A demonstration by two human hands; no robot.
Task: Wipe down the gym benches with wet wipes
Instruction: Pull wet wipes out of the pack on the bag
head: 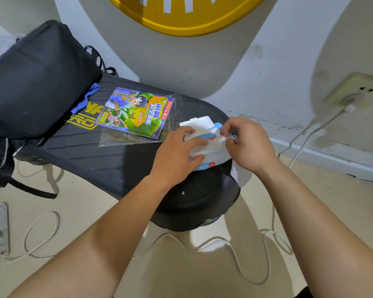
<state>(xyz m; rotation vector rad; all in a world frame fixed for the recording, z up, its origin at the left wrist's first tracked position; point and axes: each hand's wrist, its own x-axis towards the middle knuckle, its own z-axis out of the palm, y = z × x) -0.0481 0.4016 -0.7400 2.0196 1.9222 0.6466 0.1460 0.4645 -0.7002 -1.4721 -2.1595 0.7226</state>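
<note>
Over the black bench, left hand grips the wipes pack; right hand pinches its top wipe.

L hand & R hand, both bare. Arms bare too, from wrist down to the bottom edge of the pic: L forearm, R forearm. The wide-angle lens makes both look much thicker nr the camera, narrowing twd the wrists. Knuckles show as ridges on the R hand; nails too small to make out. Dark patch at the bottom edge just beside the R forearm, poss. clothing, can't tell.
</note>
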